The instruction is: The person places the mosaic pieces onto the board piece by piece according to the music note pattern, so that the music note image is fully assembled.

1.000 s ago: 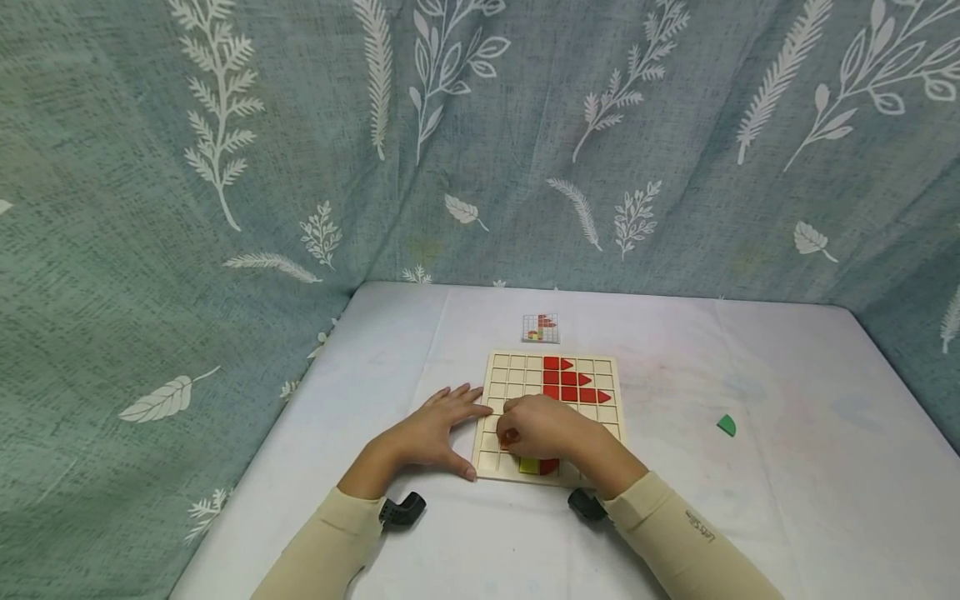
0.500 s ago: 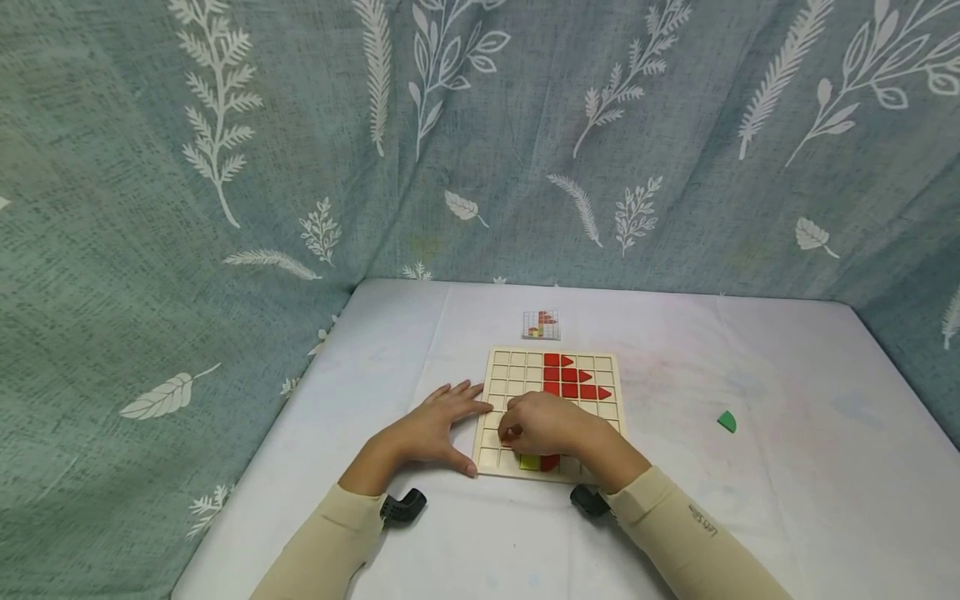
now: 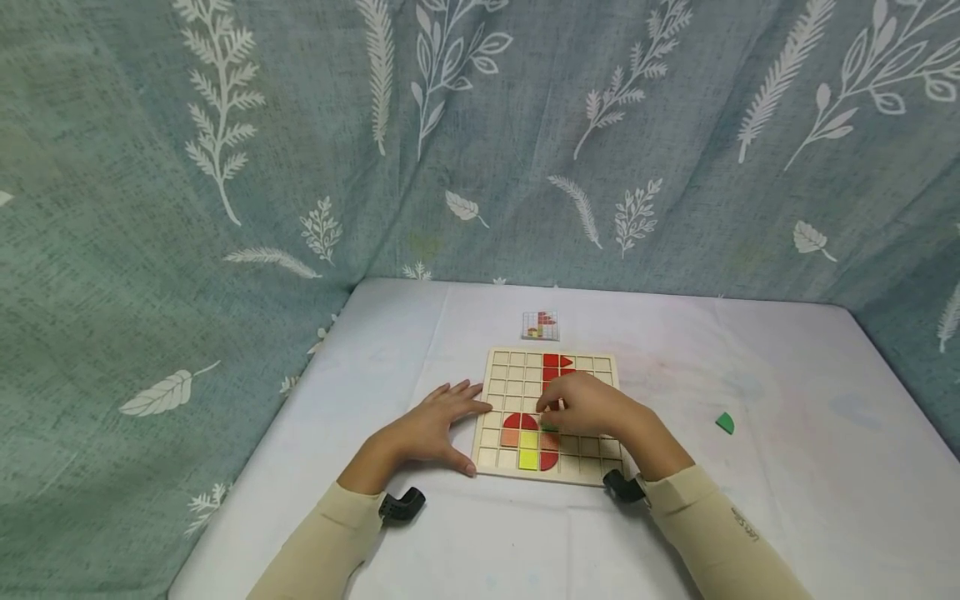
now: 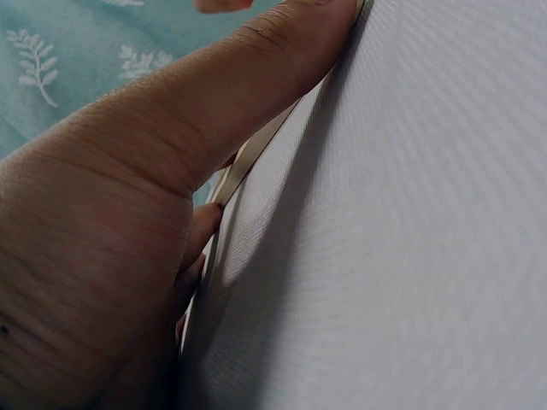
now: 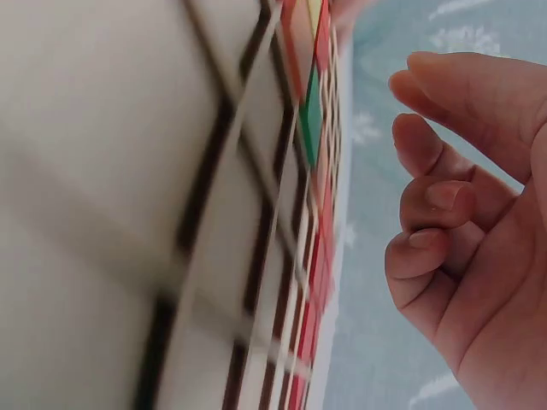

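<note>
A pale wooden grid board [image 3: 502, 460] lies on the white table. My left hand [image 3: 435, 429] rests along its left edge, fingers spread, with the thumb [image 4: 282, 51] at the near corner. My right hand [image 3: 588, 404] hovers over the middle of the board, fingers loosely bent, and the right wrist view shows nothing between the fingertips. Below it lies a green piece [image 5: 309, 120], mostly covered in the head view. To its left sit red rounded pieces [image 3: 521, 421], an orange square [image 3: 510, 437] and yellow squares [image 3: 528, 459]. Another orange piece [image 3: 551, 442] and a red quarter-circle [image 3: 549, 460] lie nearer me.
A small pattern card [image 3: 541, 326] lies behind the board. A loose green quarter-circle [image 3: 724, 423] is on the table to the right. Red squares and triangles [image 3: 552, 361] fill cells at the board's far side, partly behind my right hand. A leaf-print curtain [image 3: 480, 167] hangs behind.
My right hand has moved right and away from me from the left cells, uncovering the orange square, red rounded pieces and yellow squares. My left hand has stayed in place.
</note>
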The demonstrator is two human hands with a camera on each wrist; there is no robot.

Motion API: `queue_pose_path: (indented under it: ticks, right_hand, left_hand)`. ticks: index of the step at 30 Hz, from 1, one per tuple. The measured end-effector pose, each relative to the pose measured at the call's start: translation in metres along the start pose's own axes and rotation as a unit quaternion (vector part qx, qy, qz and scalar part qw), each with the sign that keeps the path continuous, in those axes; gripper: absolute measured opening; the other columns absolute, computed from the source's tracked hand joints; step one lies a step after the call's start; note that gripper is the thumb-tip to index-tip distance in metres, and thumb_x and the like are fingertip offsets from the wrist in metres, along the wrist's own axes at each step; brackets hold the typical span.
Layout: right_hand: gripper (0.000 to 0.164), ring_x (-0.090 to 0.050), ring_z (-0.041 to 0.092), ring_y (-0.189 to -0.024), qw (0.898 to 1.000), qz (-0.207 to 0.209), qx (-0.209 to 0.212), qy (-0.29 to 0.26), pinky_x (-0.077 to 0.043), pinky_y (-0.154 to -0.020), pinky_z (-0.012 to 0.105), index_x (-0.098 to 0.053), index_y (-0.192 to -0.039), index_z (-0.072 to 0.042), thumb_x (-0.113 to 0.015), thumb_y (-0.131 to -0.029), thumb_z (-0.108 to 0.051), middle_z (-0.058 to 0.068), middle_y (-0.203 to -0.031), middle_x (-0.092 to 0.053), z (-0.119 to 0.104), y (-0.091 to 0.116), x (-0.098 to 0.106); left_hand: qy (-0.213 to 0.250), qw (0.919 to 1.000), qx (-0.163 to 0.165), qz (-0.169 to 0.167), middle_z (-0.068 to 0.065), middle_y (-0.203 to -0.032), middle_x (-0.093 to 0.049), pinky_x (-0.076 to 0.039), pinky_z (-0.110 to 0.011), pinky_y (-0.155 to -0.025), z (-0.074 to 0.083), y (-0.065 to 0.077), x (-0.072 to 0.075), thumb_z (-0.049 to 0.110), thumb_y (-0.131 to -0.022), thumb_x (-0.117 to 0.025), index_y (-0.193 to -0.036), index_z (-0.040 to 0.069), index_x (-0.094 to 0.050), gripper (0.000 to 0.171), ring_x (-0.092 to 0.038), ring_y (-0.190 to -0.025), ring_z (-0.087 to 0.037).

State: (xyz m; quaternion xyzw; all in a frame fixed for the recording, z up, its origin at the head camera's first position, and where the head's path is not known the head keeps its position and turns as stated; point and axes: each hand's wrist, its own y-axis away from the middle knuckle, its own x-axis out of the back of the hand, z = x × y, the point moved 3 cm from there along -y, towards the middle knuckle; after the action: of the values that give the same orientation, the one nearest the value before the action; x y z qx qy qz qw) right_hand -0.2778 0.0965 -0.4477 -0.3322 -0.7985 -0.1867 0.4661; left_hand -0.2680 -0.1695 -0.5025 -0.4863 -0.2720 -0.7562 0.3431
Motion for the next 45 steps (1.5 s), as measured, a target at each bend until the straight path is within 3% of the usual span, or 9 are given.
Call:
queue_pose_path:
  ticks: [6,14,21,31,35,41,45]
  right_hand:
    - [0.011,-0.054,0.006,-0.072,0.999,0.010,-0.034,0.010,-0.049,-0.067,0.028,-0.076,-0.097,-0.018,-0.070,-0.088,-0.020,-0.015,-0.083,-0.062,0.023,0.023,0.007]
    - [0.013,-0.052,0.010,-0.069,0.994,0.038,-0.100,-0.029,-0.047,-0.059,0.028,-0.075,-0.099,-0.012,-0.072,-0.086,-0.015,-0.007,-0.090,-0.065,0.055,0.062,0.022]
    - [0.014,-0.051,0.012,-0.068,0.988,0.064,-0.138,-0.022,-0.046,-0.058,0.030,-0.073,-0.100,-0.011,-0.071,-0.087,-0.014,-0.007,-0.082,-0.060,0.078,0.094,0.038]
    - [0.025,-0.053,0.015,-0.074,0.977,0.063,-0.203,-0.013,-0.047,-0.059,0.031,-0.071,-0.107,-0.004,-0.074,-0.084,-0.015,-0.001,-0.089,-0.063,0.109,0.137,0.054]
    - [0.025,-0.058,0.023,-0.083,0.979,0.065,-0.193,0.001,-0.050,-0.066,0.037,-0.072,-0.105,-0.006,-0.071,-0.080,-0.003,0.005,-0.098,-0.067,0.118,0.152,0.060]
    - [0.057,-0.057,0.043,-0.109,0.980,0.055,-0.192,0.013,-0.049,-0.085,0.055,-0.073,-0.101,-0.008,-0.046,-0.062,0.023,0.017,-0.114,-0.066,0.127,0.165,0.063]
    - [0.048,-0.060,0.038,-0.100,0.976,0.045,-0.214,0.010,-0.051,-0.079,0.050,-0.072,-0.102,-0.005,-0.053,-0.067,0.022,0.016,-0.106,-0.067,0.134,0.168,0.063]
  left_hand:
    - [0.006,1.0000,-0.006,0.004,0.002,-0.160,-0.020,-0.005,-0.044,-0.118,0.000,0.000,0.000,0.084,-0.052,-0.070,-0.145,0.029,-0.047,0.110,-0.010,-0.147,-0.021]
    - [0.004,0.9999,-0.008,0.009,0.002,-0.160,-0.021,-0.006,-0.045,-0.118,0.001,0.001,0.000,0.083,-0.052,-0.071,-0.144,0.029,-0.047,0.110,-0.011,-0.147,-0.022]
    - [0.003,0.9999,-0.008,0.007,0.001,-0.160,-0.020,-0.006,-0.046,-0.118,0.001,0.000,0.001,0.083,-0.053,-0.071,-0.145,0.029,-0.046,0.109,-0.009,-0.147,-0.021]
    - [0.002,1.0000,0.002,0.002,0.005,-0.160,-0.018,-0.004,-0.043,-0.118,-0.001,0.000,-0.002,0.086,-0.051,-0.068,-0.145,0.031,-0.046,0.111,-0.007,-0.147,-0.017]
    - [0.004,1.0000,0.002,0.002,0.005,-0.160,-0.018,-0.004,-0.042,-0.118,-0.002,0.001,-0.003,0.086,-0.051,-0.068,-0.145,0.031,-0.046,0.112,-0.007,-0.147,-0.017]
    - [0.001,1.0000,-0.006,0.006,0.004,-0.160,-0.019,-0.003,-0.041,-0.118,-0.002,0.001,-0.003,0.085,-0.052,-0.069,-0.146,0.030,-0.045,0.111,-0.006,-0.147,-0.016]
    - [-0.002,0.9999,-0.012,0.008,0.003,-0.160,-0.019,-0.004,-0.041,-0.118,-0.003,0.001,-0.003,0.084,-0.053,-0.069,-0.146,0.029,-0.045,0.111,-0.006,-0.147,-0.016]
